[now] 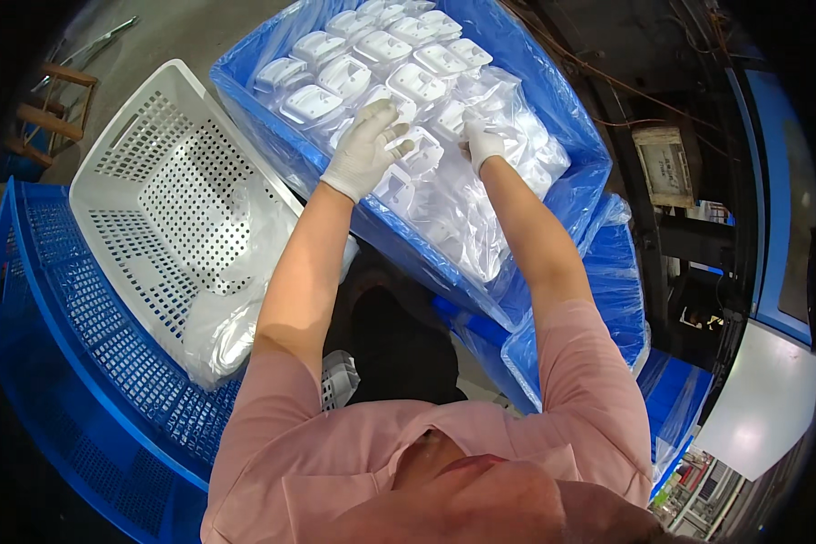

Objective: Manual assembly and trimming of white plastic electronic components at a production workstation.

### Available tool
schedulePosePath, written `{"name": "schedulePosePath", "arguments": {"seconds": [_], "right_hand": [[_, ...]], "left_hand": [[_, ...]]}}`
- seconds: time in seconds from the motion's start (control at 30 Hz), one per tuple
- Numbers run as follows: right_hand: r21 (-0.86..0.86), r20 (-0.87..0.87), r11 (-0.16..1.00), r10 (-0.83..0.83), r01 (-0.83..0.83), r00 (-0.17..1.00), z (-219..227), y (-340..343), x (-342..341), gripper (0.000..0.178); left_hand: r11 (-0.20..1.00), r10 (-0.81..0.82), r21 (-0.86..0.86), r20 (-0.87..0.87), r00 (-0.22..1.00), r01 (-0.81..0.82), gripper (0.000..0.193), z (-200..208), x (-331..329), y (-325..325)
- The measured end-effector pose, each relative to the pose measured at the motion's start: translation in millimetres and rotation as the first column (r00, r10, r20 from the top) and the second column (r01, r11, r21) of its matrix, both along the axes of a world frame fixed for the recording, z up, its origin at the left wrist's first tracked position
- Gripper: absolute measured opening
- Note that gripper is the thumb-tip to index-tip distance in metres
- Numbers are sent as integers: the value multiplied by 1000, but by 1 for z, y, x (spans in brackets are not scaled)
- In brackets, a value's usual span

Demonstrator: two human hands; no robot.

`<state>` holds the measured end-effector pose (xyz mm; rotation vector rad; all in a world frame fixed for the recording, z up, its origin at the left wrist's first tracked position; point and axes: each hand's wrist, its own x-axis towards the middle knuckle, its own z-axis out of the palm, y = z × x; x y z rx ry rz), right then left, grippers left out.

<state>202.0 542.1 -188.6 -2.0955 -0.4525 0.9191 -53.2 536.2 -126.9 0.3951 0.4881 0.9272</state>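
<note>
Over a blue crate [313,152] lined with clear film, my left hand [364,152] in a white glove has its fingers spread above the white parts and holds nothing. To its right, my gloved right hand [483,147] is closed at a clear plastic bag [517,113]; its fingertips are partly hidden, but they seem to pinch the film. Rows of rounded white plastic parts [417,82] with small cutouts fill the crate's far half. Nearer to me, crumpled clear plastic [458,213] covers more of the white parts.
A white perforated basket [122,240] stands at the left, with clear plastic bags [222,331] draped over its near side. Blue baskets [91,313] lie under and beside it. Blue film-wrapped crates [612,272] stand at the right, by dark machinery and a wooden box [664,168].
</note>
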Motion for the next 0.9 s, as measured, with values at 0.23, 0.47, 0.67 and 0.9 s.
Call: {"name": "schedulePosePath", "arguments": {"seconds": [0.23,0.47,0.67,0.9], "right_hand": [[-122,88,990,80,-69,993,3,24,8,48],[-343,568,935,284,-92,772,25,22,-15,61],[-46,639,994,104,-96,762,39,-14,-2,64],[253,140,967,-28,-8,990,107,-169,-14,39]], "left_hand": [[1000,-8,-11,3,1000,8,40,-1,1,1],[1000,-13,-16,2,1000,13,39,-3,-3,3],[999,-48,-12,8,999,48,40,1,1,4],[994,-94,-63,11,995,95,46,-13,4,5]]}}
